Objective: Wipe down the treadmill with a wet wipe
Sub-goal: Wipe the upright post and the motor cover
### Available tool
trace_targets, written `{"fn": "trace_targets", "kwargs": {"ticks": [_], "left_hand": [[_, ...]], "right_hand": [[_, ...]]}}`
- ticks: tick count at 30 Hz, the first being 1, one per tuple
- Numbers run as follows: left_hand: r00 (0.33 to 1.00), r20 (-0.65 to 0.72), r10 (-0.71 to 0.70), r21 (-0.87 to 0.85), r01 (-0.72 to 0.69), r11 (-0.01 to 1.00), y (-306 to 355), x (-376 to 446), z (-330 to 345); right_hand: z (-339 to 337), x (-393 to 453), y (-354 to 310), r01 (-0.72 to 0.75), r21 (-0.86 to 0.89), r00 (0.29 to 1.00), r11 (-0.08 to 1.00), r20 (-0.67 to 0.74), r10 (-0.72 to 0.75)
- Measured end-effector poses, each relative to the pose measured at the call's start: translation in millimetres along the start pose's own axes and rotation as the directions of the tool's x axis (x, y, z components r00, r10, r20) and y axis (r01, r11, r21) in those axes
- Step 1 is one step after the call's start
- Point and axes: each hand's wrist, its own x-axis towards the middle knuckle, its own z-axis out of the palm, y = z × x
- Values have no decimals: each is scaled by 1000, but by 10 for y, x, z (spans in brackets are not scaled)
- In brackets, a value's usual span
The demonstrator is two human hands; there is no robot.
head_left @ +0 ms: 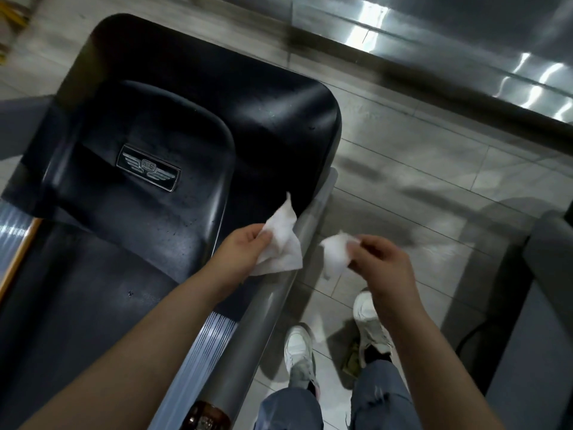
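You are pinching one wet wipe (280, 240) in your closed left hand (245, 243) over the treadmill (192, 119) side rail (279, 293) and a smaller wipe (335, 252) in your closed right hand (379, 259) at three o'clock – seemingly readying them, so pressing onto the dusty black hood (248, 97) at eleven o'clock is coming next.

Bare forearms, torn blue jeans (381, 398), white sneakers (299, 346).

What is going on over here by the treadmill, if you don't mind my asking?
A person stands on the tiled floor beside the treadmill, at its black motor cover end. The left hand holds a white wet wipe over the grey side rail next to the cover. The right hand pinches a second, smaller white piece out over the floor. Neither wipe is pressed against the black cover at this moment, and the cover looks speckled with dust.
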Motion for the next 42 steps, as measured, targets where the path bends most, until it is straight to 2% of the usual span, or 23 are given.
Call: {"fn": "trace_targets", "kwargs": {"ticks": [3, 5, 8, 12, 14, 15, 17, 19, 21, 24, 27, 28, 30, 31, 34, 36, 38, 39, 40, 42], "left_hand": [[999, 8, -51, -151, 51, 987, 65, -46, 77], [1000, -16, -11, -153, 9, 988, 117, -81, 171], [982, -127, 139, 114, -125, 986, 175, -139, 309], [949, -6, 316, 307, -299, 903, 130, -167, 369], [935, 66, 350, 364, -349, 864, 117, -180, 336], [939, 76, 335, 349, -340, 874, 103, -187, 317], [969, 18, 245, 187, -244, 952, 61, -178, 280], [984, -80, 160, 87, -153, 984, -10, -108, 232], [989, -113, 99, 160, -80, 984, -50, -19, 165], [996, -91, 13, 332, 18, 943, -172, 153, 98], [994, -103, -41, 363, 76, 929, -326, 316, 98], [993, -113, -43, 370, 83, 925, -354, 361, 110], [992, -125, -25, 387, 72, 919, -394, 459, 130], [992, -125, -11, 398, 60, 915, -416, 522, 134], [995, -87, 38, 399, 0, 917, -477, 699, 142], [995, -29, 92, 393, -73, 917, -511, 793, 159], [992, 7, 128, 386, -121, 914, -530, 895, 150], [988, 18, 150, 399, -145, 906, -532, 955, 133], [983, 29, 179, 432, -174, 885, -525, 1021, 113], [958, 72, 277, 561, -269, 783, -490, 1162, 71]], "right_hand": [[151, -49, -97, 118, 144, 977, 983, -194, -88], [366, -51, -66, 127, 76, 970, 989, -219, -108], [639, -49, 23, 45, 11, 989, 999, -145, -43], [753, -27, 81, -43, 94, 997, 995, 62, 37], [742, 21, 139, -88, 163, 991, 983, 111, 70], [721, 59, 183, -118, 196, 990, 974, 103, 99], [646, 175, 276, -189, 237, 980, 953, 99, 170], [555, 297, 368, -306, 227, 946, 924, 182, 268], [508, 408, 474, -366, 98, 908, 925, 257, 332], [532, 549, 637, -161, -249, 958, 955, 194, 212], [574, 631, 746, 120, -410, 988, 904, 135, -70], [592, 651, 796, 225, -474, 973, 851, 146, -176], [627, 682, 925, 412, -669, 905, 619, 223, -362], [644, 682, 998, 496, -685, 857, 534, 288, -427], [617, 584, 1125, 751, -421, 660, 509, 467, -588], [555, 501, 1126, 854, -258, 506, 453, 615, -605], [481, 627, 1167, 887, -155, 399, 434, 731, -553], [458, 771, 1197, 899, -167, 383, 405, 747, -543], [434, 978, 1264, 902, -218, 401, 373, 743, -535], [374, 1523, 1371, 847, -375, 528, 377, 679, -510]]}}
